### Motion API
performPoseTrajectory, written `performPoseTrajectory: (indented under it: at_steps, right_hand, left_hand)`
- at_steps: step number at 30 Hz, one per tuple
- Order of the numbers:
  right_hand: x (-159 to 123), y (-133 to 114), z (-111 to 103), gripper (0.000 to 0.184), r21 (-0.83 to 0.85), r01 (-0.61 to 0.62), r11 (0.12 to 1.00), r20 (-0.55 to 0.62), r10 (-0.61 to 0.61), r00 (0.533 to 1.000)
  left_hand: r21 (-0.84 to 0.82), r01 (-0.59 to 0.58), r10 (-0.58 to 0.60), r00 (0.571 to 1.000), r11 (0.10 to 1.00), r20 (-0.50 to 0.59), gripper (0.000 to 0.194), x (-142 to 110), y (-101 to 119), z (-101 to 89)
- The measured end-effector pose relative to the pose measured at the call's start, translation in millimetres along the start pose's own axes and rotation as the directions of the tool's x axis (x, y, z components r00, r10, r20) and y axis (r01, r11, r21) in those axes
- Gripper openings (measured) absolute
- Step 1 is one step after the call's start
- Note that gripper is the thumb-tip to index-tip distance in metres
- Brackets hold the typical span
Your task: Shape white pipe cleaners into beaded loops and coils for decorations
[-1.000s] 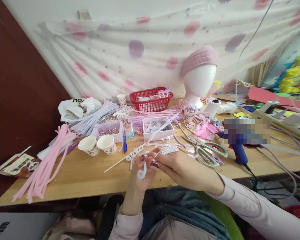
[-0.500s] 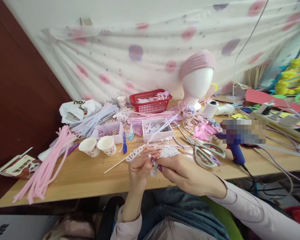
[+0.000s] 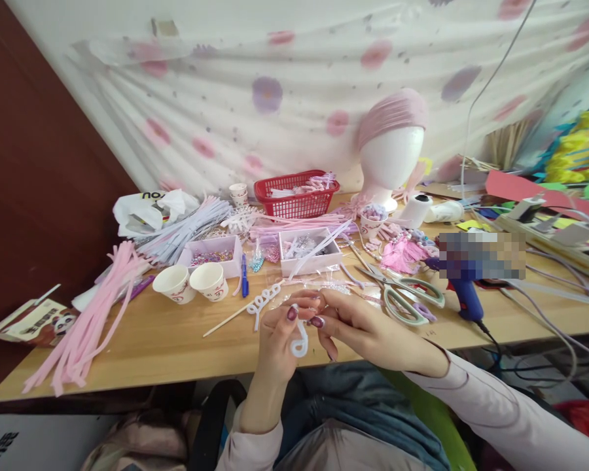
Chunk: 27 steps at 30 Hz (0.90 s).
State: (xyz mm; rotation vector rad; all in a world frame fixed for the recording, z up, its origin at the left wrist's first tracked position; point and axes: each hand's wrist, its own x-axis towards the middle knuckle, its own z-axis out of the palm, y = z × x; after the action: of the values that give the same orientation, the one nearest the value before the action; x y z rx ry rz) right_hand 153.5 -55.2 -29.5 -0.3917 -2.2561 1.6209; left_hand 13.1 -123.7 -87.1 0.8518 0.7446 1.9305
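Note:
My left hand [image 3: 276, 337] pinches a pale white pipe cleaner [image 3: 299, 343] between thumb and fingers, above the table's front edge. The lower end of the pipe cleaner curls into an open loop below the fingers. From the right, my right hand [image 3: 368, 325] reaches in with bent fingers, its thumb and forefinger closed at the upper part of the same piece. The fingertips hide that part. Just beyond my left hand lies another white pipe cleaner coiled into several loops [image 3: 264, 299], beside a thin wooden stick [image 3: 226, 322]. Pearl beads [image 3: 338, 286] show partly behind my hands.
Two paper cups [image 3: 209, 282], a blue pen [image 3: 245, 278] and bead boxes [image 3: 310, 261] stand beyond my hands. Scissors [image 3: 406, 302] and a blue glue gun [image 3: 466, 297] lie to the right. Pink pipe cleaners [image 3: 86, 314] hang near the left edge. Behind are a red basket [image 3: 297, 208] and a foam head [image 3: 391, 157].
Both hands have come slightly nearer the body and spread a little. The curled end of the pipe cleaner now shows more fully, and my right hand's lower fingers have loosened. The view has shifted slightly.

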Motion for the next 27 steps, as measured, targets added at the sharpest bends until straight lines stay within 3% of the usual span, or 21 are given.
performPoseTrajectory:
  at_steps: [6,11,16,22,27]
  right_hand:
    - [1,-5,2,0.018,-0.054,-0.002,0.999,-0.049,-0.001,0.999]
    - [5,-4,7,0.022,0.194,0.023,0.981,-0.103,-0.003,0.995]
    - [12,2,7,0.03,0.383,-0.036,0.923,-0.046,0.058,0.997]
    - [19,10,0,0.027,0.512,-0.123,0.85,0.064,0.105,0.992]
    - [21,13,1,0.02,0.537,-0.159,0.829,0.049,0.158,0.986]
  left_hand:
    - [0.018,0.045,-0.046,0.998,0.999,0.05,0.02,-1,4,1.3]
    - [0.099,-0.038,0.041,0.999,0.994,-0.028,0.014,2,4,5.5]
    - [0.087,-0.038,0.045,0.996,0.995,-0.073,0.015,1,-1,4.8]
    - [0.201,-0.046,0.063,0.995,0.978,-0.079,0.022,3,-6,-2.2]
    - [0.302,-0.096,0.116,0.992,0.948,-0.048,0.023,4,-7,-7.6]
